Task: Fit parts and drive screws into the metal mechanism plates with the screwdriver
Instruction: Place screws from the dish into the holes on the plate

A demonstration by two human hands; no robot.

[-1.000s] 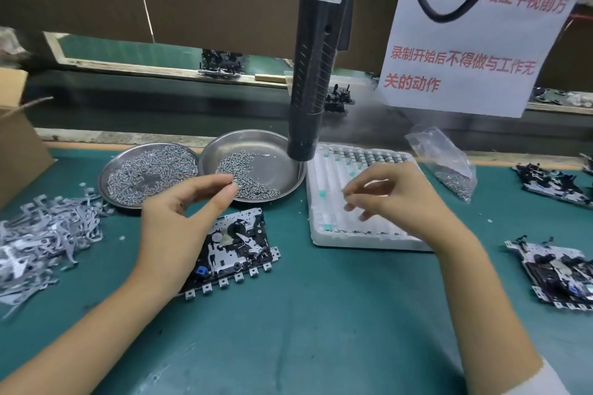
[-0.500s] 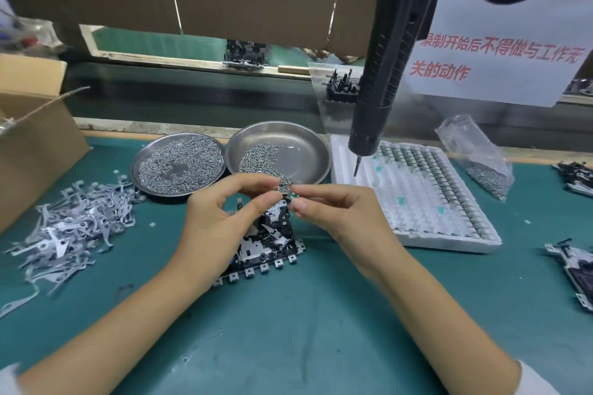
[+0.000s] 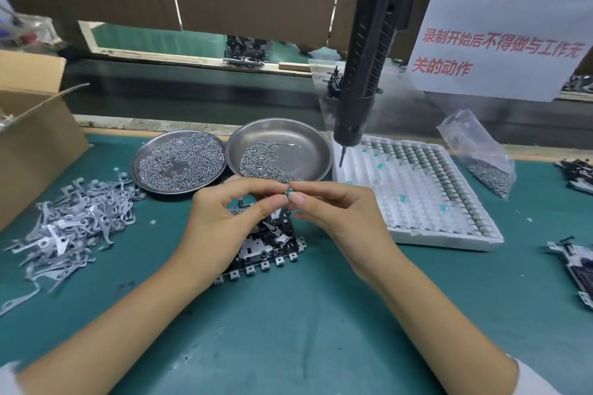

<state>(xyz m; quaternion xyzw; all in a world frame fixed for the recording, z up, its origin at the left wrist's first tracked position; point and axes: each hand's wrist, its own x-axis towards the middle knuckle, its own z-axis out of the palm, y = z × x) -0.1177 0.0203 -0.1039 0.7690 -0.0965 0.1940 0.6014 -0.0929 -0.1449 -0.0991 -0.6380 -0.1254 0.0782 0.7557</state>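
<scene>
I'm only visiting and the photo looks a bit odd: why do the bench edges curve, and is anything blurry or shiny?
Head view: the wide-angle lens bows the green bench mat and its far edge; the round steel dish of screws shows soft glare; the small green part pinched between both hands is too tiny and soft to make out; lighting is even, with faint shadows.

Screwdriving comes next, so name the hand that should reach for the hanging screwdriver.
Right hand, probably: the screwdriver hangs just above and to its right, while the left hand lies farther off, over the mechanism plate.
</scene>
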